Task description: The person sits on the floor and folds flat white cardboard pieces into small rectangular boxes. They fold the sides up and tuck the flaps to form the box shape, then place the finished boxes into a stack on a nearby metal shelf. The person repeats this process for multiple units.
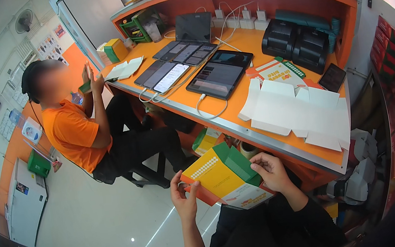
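Observation:
A yellow, green and orange cardboard carton (210, 175), partly folded, is held up in front of my lap, below the desk's front edge. My left hand (185, 201) pinches its orange flap at the left end. On the opposite side, my right hand (274, 174) grips the carton beside its raised green flap, thumb on top. White unfolded cartons (297, 117) lie plain side up on the desk to the right, their corner at the front edge. Behind them is another printed carton (279, 72) in yellow, orange and green.
On the orange desk (153, 97) are a black tablet (216, 78), several phones, white cables and black machines (292, 39). A seated person (75, 133) in an orange shirt is at the left, hands raised. Red boxes (394, 70) are stacked at the right.

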Available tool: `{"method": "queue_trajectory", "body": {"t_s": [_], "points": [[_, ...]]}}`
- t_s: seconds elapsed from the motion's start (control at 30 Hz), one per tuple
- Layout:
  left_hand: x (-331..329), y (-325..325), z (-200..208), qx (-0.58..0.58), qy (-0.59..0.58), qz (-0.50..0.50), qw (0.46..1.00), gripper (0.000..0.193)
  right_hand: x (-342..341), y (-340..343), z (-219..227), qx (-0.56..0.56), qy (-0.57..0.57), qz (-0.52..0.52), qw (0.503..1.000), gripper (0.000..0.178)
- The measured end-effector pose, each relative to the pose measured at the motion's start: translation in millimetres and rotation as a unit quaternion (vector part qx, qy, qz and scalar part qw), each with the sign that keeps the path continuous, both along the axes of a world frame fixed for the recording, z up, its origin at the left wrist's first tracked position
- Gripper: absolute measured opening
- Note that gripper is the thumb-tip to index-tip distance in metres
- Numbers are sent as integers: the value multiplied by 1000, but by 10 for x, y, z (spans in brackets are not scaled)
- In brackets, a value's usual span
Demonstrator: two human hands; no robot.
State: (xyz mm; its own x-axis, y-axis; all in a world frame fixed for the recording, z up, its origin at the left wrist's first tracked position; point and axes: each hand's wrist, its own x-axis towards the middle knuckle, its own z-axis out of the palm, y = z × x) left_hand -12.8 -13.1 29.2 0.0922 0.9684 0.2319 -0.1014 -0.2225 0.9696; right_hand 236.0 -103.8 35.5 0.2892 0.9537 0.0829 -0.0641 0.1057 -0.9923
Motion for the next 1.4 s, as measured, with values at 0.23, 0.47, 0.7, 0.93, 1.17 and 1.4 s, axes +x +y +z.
{"method": "queue_trajectory", "body": {"t_s": [0.23,0.47,0.7,0.93,1.17,1.4], "points": [[46,-31,63,-4,-38,6,999,47,-2,-20,-1,-2,16,-2,1000,8],[63,-57,123,-12,-40,1,999,44,-5,-30,-33,17,20,-17,1000,11],[35,-57,107,-3,49,-15,999,49,4,-57,38,5,-59,-12,998,10],[159,-87,365,189,229,62,953,51,-93,-90,407,89,-260,-5,962,9],[-113,-150,431,117,284,-145,941,9,-207,35,345,81,-369,-25,926,11],[-302,-201,463,137,335,-245,900,21,-394,112,138,97,-358,7,929,12]]}}
